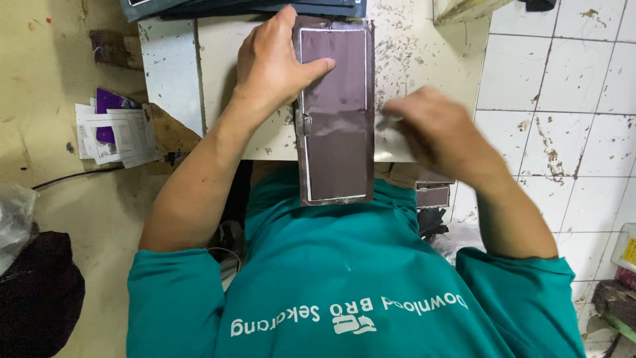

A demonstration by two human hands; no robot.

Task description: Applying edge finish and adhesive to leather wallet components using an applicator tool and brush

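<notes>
Fingers of the left hand (275,69) lie together, flat on the upper left edge of the dark brown leather strip (334,113) at frame centre, thumb across its pale liner. Right hand (434,126) is blurred at the strip's right edge; grip state unclear. Strip overhangs the near edge of the speckled white worktop (218,79). Risk: the unsupported lower half pivots or slides if left-hand pressure eases, skewing the liner.

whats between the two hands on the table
In the head view, the long dark brown leather strip lies between them: the left hand presses its left edge, the blurred right hand is just off its right edge.
</notes>
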